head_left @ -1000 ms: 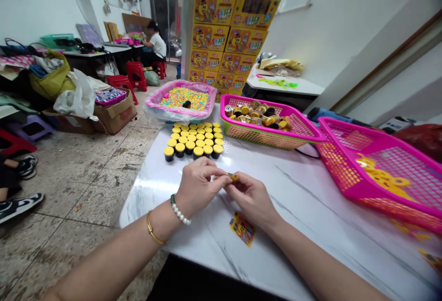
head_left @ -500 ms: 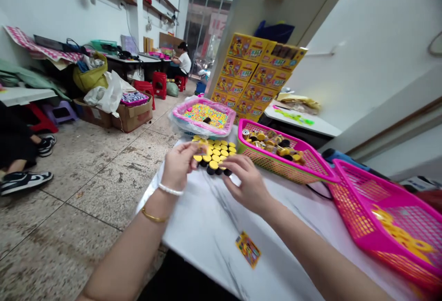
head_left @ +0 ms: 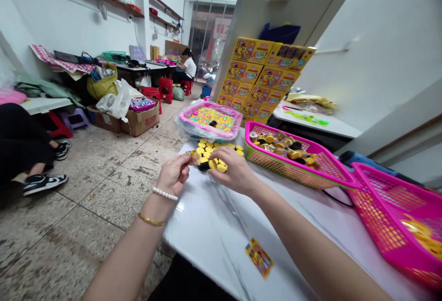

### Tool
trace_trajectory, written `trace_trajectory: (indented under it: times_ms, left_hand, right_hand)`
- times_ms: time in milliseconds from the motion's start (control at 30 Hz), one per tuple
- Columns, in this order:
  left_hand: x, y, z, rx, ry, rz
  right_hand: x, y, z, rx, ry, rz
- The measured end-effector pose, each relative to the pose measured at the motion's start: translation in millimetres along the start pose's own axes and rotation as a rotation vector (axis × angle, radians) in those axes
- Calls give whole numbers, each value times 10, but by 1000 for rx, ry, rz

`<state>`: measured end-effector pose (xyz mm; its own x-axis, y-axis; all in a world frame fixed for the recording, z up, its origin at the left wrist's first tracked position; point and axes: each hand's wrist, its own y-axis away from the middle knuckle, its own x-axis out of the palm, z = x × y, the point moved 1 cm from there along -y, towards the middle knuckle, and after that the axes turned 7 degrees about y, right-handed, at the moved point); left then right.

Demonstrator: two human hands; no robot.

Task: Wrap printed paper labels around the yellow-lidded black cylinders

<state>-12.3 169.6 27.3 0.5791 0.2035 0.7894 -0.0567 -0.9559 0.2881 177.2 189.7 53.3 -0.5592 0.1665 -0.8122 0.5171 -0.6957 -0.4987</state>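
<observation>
One small printed label (head_left: 194, 157) is pinched between the thumb and finger of my left hand (head_left: 174, 172), just beside the yellow-lidded cups (head_left: 207, 154) on the white bench (head_left: 203, 227). My right hand (head_left: 235, 170) is apart from the left, fingers curled over the front of the group by one tilted cup (head_left: 208, 165); I cannot tell whether they are closed on it. Doing this well, I judge, calls for a light hold on the label's edge so it does not crease, and a steady grip on a single cup so its neighbours stay standing. Counting up, I have one label in hand and one printed card (head_left: 259, 258) flat on the bench. Two pink baskets (head_left: 293, 170) stand to the right, their contents too jumbled to number. One pink-rimmed tub (head_left: 236, 128) holds countless coloured bits (head_left: 207, 116) and one dark object (head_left: 212, 124). At least eight yellow boxes (head_left: 260, 80) are stacked behind; the lidded cups come to a dozen or more, some hidden by my hand.
</observation>
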Motion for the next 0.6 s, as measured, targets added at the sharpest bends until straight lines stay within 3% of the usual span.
trace_trajectory:
  times_ms: [100,167,233,400,600]
  left_hand:
    - [27,6,56,-79,-27,32]
    - [41,11,82,-136,-21,33]
    - [53,16,98,-174,-5,28]
    - [75,32,104,-189,8,28]
    - [99,56,115,-190,-34,24]
  right_hand:
    - [-177,142,-6,327,-520,-33]
    - [-166,163,13,438,-788,-44]
    - [-97,150,35,479,-889,-43]
    - [25,144,68,494,-784,-36]
    - [19,219,200,383,-366,-206]
